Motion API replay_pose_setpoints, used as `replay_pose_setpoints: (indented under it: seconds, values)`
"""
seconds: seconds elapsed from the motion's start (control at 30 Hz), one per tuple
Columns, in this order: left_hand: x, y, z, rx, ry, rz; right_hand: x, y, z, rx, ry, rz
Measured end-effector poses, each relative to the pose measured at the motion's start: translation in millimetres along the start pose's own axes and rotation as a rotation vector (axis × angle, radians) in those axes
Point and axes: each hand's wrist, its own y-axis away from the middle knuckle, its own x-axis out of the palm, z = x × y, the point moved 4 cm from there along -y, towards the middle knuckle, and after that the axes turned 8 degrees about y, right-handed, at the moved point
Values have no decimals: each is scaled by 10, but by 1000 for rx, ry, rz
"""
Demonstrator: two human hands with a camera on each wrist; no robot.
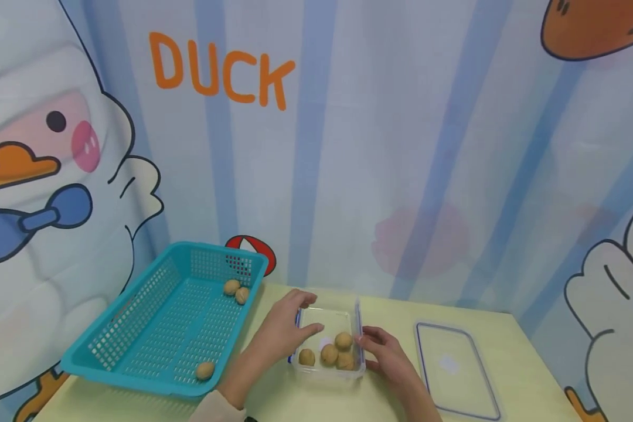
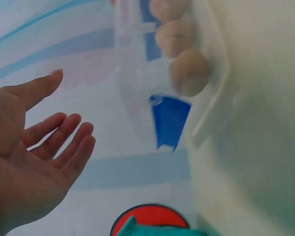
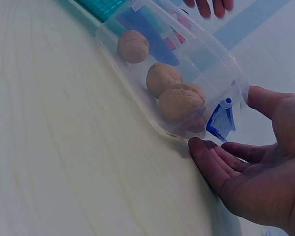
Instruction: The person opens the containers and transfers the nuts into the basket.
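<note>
A clear plastic box point(image 1: 331, 375) with blue side latches stands on the table, several walnuts point(image 1: 329, 354) gathered in its near part. Over the box's left side hovers my left hand point(image 1: 285, 328), thumb and fingers spread apart with nothing between them; the left wrist view shows the same loose hand point(image 2: 44, 147). My right hand point(image 1: 392, 360) is at the box's right wall. In the right wrist view, the thumb touches the box's wall and the loosely extended fingers lie by its bottom corner, around a hanging blue latch point(image 3: 222, 118).
To the left is a turquoise plastic basket point(image 1: 137, 378) with two walnuts point(image 1: 232, 287) near its far right corner and one walnut point(image 1: 205, 370) near the front. A clear lid point(image 1: 453, 369) with a blue seal lies flat on the right. A printed curtain point(image 1: 380, 146) hangs behind the table.
</note>
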Motion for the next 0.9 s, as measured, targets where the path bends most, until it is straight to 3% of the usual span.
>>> replay_pose_setpoints:
  seconds: [0.23, 0.4, 0.53, 0.73, 0.9]
  values:
    - [422, -250, 84, 31, -50, 170, -6, -1, -13, -20, 1, 21]
    - [594, -416, 147, 55, -107, 255, 0, -5, -17, -28, 24, 44]
    - [681, -473, 241, 23, -80, 311, 15, -5, -27, -27, 27, 85]
    - [736, -467, 376, -43, -46, 323, 12, -5, -20, -33, 20, 105]
    - [791, -493, 403, -44, -52, 319, -29, -9, -19, -39, 17, 105]
